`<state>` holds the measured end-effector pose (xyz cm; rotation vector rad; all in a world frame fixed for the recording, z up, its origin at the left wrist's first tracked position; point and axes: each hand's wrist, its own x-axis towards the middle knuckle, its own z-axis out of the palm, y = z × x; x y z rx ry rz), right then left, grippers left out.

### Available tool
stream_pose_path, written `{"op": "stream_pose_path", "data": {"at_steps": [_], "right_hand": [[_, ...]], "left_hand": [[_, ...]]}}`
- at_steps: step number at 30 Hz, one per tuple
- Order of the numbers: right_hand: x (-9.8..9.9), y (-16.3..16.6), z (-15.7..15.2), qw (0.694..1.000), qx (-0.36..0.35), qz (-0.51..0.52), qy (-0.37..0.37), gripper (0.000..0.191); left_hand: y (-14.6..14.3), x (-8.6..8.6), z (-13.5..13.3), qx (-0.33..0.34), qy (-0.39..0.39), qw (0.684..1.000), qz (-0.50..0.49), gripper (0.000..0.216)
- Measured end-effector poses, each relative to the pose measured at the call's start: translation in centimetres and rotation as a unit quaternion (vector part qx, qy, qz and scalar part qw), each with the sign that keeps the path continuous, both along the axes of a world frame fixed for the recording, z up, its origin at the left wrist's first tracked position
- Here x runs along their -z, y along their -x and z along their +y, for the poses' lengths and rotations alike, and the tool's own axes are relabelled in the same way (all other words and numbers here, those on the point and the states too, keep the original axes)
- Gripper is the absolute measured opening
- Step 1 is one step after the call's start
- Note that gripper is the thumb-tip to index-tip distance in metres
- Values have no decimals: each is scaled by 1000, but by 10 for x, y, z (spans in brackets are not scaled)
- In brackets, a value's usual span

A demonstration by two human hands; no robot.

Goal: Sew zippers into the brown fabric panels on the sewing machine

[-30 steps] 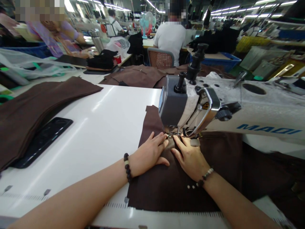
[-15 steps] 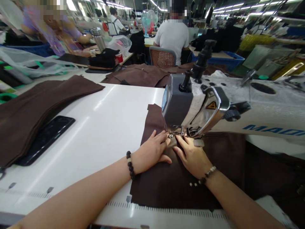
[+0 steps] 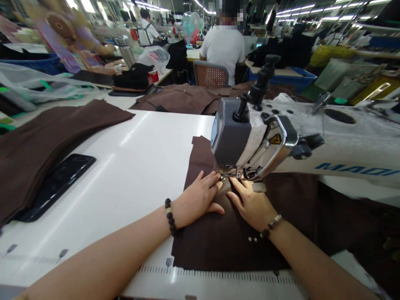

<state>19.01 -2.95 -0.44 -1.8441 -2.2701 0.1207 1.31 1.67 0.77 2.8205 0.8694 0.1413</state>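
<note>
Dark brown fabric (image 3: 215, 246) lies under the head of a sewing machine (image 3: 233, 133) and spreads off to the right. My left hand (image 3: 200, 196) rests flat on the fabric with fingers stretched out, its fingertips just left of the presser foot (image 3: 223, 177). On the other side, my right hand (image 3: 251, 204) presses the cloth with fingers spread, the fingertips close to the foot and partly behind a small guard. Neither hand grasps anything; both touch the cloth from above. A lamp glow lights the fabric between them.
A folded stack of brown pieces (image 3: 56, 137) lies at left, partly over a black phone (image 3: 59, 187). More brown fabric (image 3: 181, 98) is heaped behind the white table (image 3: 150, 158). A ruler scale (image 3: 237, 277) runs along the front edge. A co-worker (image 3: 223, 50) sits ahead.
The view has shifted very slightly. Both hands and the fabric keep nearly the same place by the presser foot. At upper left, another person's arm and body have moved a little.
</note>
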Motion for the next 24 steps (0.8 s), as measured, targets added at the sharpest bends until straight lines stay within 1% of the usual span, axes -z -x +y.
{"op": "stream_pose_path", "data": {"at_steps": [4,5,7,9,11,14,16,19,24], "right_hand": [[-5,-12,1,1000,-15,-17,17,39],[-6,-19,0,999,-4,-31,15,38],[-6,-37,-5,997,45,-68,3,38],[-3,-55,-13,991,91,-102,-9,41],[2,-68,-22,989,93,-116,-9,45],[4,-71,-31,989,79,-122,-20,47],[3,-67,-33,987,87,-131,-37,45],[0,-65,-30,984,98,-142,-50,41],[2,-77,-22,985,98,-129,-63,40]], "left_hand": [[2,1,-1,-5,-17,1000,-6,65],[6,1,-2,-8,-23,1000,-3,65],[17,3,-6,-17,-38,999,6,64],[30,4,-10,-28,-60,998,14,65],[42,3,-14,-45,-79,996,18,67],[50,-1,-15,-84,-78,993,27,68],[50,-3,-14,-104,-75,991,31,67],[48,-3,-13,-113,-81,990,21,64],[48,-1,-14,-118,-84,989,7,62]]}}
